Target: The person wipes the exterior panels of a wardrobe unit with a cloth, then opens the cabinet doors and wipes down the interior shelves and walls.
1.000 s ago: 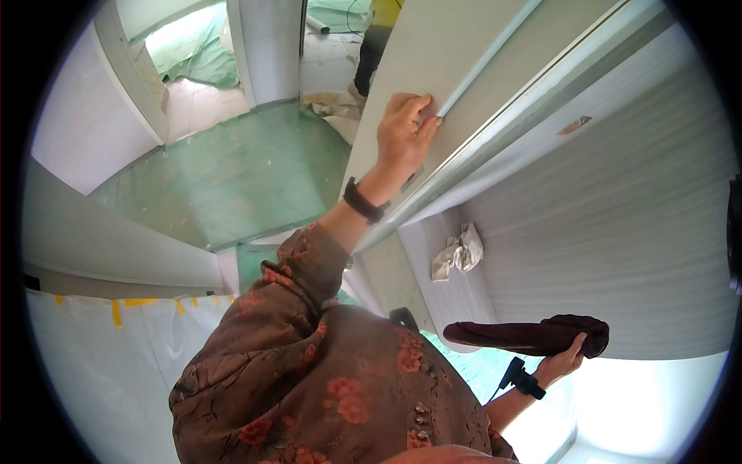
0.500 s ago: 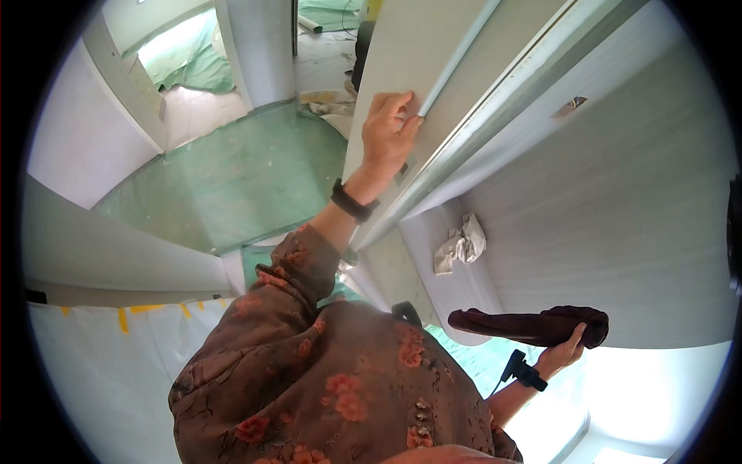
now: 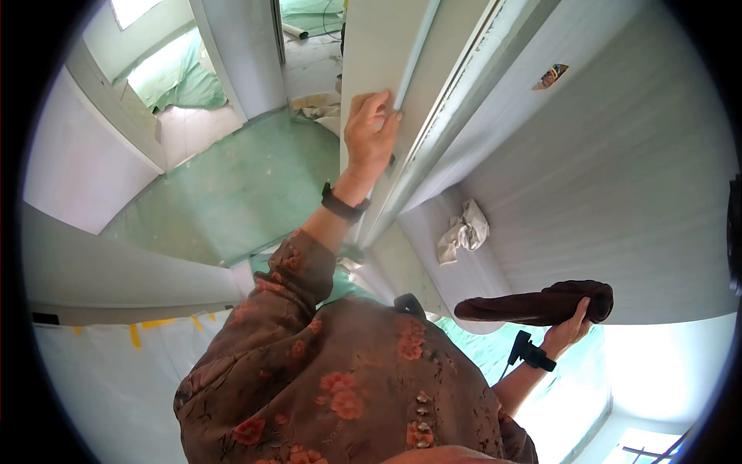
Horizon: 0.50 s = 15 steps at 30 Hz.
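Note:
My left hand (image 3: 369,138), a dark band at its wrist, is raised to a pale door frame (image 3: 425,85). Its fingers are curled, with thumb and forefinger closed about a light strip (image 3: 417,58) that runs along the frame. Out to the right, my right hand (image 3: 568,332) grips a folded dark maroon cloth (image 3: 533,305) near its thicker end. The cloth's narrower end points left toward my body. A black device (image 3: 533,352) is strapped at my right wrist.
A crumpled whitish cloth (image 3: 464,232) lies beyond the frame, by a grey wall (image 3: 610,193). Wires show in a wall opening (image 3: 550,76). Green sheeting (image 3: 232,185) covers the floor at left. Plastic sheeting (image 3: 116,371) with yellow tape hangs at lower left.
The view has shifted, so the frame and my left hand appear farther left. My left hand stays at the strip. My right hand still holds the maroon cloth, slightly higher in view.

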Available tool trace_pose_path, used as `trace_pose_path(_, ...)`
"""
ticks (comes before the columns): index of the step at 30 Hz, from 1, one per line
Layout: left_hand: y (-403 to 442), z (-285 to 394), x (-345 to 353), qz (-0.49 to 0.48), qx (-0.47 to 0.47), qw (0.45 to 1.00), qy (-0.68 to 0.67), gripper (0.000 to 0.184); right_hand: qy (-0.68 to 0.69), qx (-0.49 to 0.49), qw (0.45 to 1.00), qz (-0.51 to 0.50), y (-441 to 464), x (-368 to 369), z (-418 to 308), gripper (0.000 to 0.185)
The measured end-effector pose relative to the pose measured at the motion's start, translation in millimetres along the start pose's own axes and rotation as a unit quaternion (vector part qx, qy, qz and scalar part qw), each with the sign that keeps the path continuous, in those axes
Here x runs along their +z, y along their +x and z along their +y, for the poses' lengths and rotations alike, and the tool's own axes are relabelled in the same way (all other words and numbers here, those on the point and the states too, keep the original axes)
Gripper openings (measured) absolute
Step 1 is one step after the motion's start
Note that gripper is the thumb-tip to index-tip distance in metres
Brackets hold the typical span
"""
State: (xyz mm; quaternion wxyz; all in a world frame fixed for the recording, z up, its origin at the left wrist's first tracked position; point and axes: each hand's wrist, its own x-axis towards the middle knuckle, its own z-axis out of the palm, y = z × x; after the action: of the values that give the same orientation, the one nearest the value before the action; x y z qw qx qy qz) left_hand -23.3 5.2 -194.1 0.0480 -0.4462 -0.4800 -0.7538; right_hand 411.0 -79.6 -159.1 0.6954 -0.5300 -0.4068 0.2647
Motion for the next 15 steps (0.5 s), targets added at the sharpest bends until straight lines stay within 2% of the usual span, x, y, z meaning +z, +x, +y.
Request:
trace_pose_path(2,-5,15,-5,-0.009,0.015,0.999,0.046,0.037,0.008,-0.013,1.0,-0.017,1,1,-4,0.042)
trace_pose_path(9,-28,39,7,-0.03,0.059,0.995,0.073,0.032,0.014,0.015,0.999,-0.033,20,-15,1,0.041)
trace_pose_path(12,-29,41,6,-0.023,0.046,0.997,0.053,0.031,0.001,0.027,0.999,-0.025,26,-20,2,0.041)
trace_pose_path(15,-25,43,-2,-0.035,-0.009,0.999,0.002,0.032,0.005,0.03,0.999,-0.041,30,-20,-2,0.041)
